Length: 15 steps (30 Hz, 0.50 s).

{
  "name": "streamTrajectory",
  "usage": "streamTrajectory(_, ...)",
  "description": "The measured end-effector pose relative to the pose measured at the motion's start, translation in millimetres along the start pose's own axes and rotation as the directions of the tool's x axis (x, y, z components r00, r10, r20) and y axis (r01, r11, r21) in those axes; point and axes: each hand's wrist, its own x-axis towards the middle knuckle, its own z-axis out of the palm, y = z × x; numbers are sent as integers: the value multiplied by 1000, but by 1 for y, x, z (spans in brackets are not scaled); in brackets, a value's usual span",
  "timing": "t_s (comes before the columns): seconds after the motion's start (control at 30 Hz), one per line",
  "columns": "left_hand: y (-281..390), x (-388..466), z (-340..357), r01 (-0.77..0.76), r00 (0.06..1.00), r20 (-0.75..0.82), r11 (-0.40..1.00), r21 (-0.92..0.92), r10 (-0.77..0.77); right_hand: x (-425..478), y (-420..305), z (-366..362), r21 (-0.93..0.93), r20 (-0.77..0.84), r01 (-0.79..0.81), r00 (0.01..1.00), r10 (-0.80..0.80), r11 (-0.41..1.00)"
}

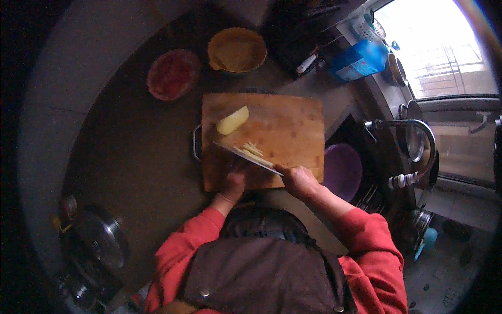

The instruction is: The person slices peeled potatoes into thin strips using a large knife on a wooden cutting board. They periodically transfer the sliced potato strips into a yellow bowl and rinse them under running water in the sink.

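My right hand [300,181] grips the handle of a kitchen knife [251,157], whose blade reaches leftward across a wooden cutting board [290,121]. Thin pale strips [253,149], seemingly potato, lie along the blade's far side. A larger peeled chunk [232,120], likely potato, rests near the board's upper left. Below the blade, at the board's near edge, is my left hand [235,184]. It is blurred and its fingers are in shadow, so what they touch cannot be made out.
Beyond the board stand a yellow bowl [237,50] and a dish of red contents [173,74]. To the right are a purple basin [343,170] in the sink, a curved faucet [427,135] and a blue bottle [359,62]. A glass lid [104,235] lies at lower left.
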Motion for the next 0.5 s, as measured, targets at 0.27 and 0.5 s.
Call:
streamTrajectory(0.27,-3,-3,4,-37,999,21,995,91,36,6,7,8,-5,-56,60,997,-60,998)
streamTrajectory(0.5,3,-8,1,63,996,60,996,58,-67,-5,-9,5,-56,3,28,1000,-28,998)
